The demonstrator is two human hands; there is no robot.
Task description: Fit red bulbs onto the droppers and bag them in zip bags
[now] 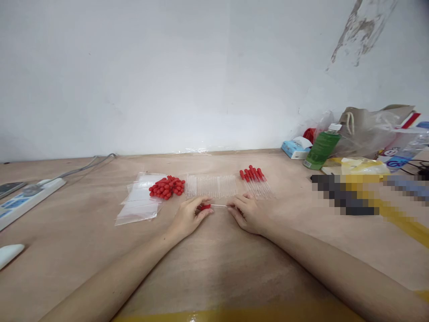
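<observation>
My left hand [191, 215] is closed on a red rubber dropper bulb [205, 207]. Opposite it, my right hand [246, 213] pinches a thin clear dropper tube [219, 206], which lies level and in line with the bulb. Whether the tube's end sits inside the bulb I cannot tell. Just beyond my hands is a row of clear tubes [211, 185] laid side by side. To its left a heap of red bulbs [166, 187] rests partly on clear plastic bags [139, 208]. On the right lie several droppers with red bulbs on them [253, 174].
At the back right stand a tissue box [295, 150], a green bottle [321, 150] and plastic bags [363, 129]. A power strip [33, 201] with a grey cable and a phone [11, 188] lie at the left. A white wall [201, 76] closes off the table's far side.
</observation>
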